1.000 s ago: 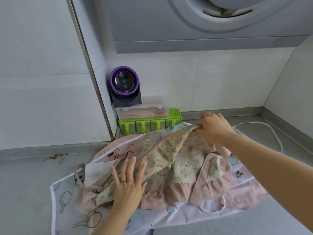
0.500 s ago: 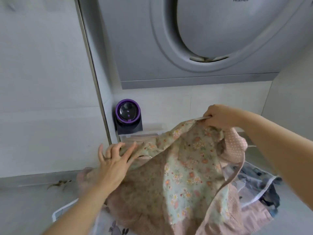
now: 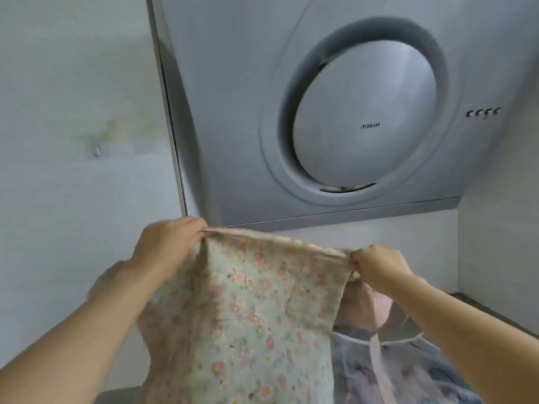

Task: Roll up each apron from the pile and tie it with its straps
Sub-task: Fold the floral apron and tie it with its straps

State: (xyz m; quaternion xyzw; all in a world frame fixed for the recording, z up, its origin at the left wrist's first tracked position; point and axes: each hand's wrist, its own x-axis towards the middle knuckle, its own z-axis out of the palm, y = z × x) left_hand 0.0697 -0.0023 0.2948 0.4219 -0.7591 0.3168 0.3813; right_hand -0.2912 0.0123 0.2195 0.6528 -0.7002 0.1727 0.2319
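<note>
A floral apron, pale green with pink flowers and pink dotted trim, hangs in the air in front of me. My left hand pinches the left end of its top edge. My right hand grips the right end of that edge. The cloth is stretched between both hands and drops out of the bottom of the view. A pink strap dangles from its right side. Below right lies a white and blue printed apron of the pile, blurred.
A grey range hood with a round panel fills the wall above and behind the apron. White tiled wall stands at the left and a side wall at the right. The grey counter edge shows at lower right.
Both hands have lifted the floral apron up off the pile. My left hand went from lying flat on the cloth to pinching its top edge. The view tilted upward.
</note>
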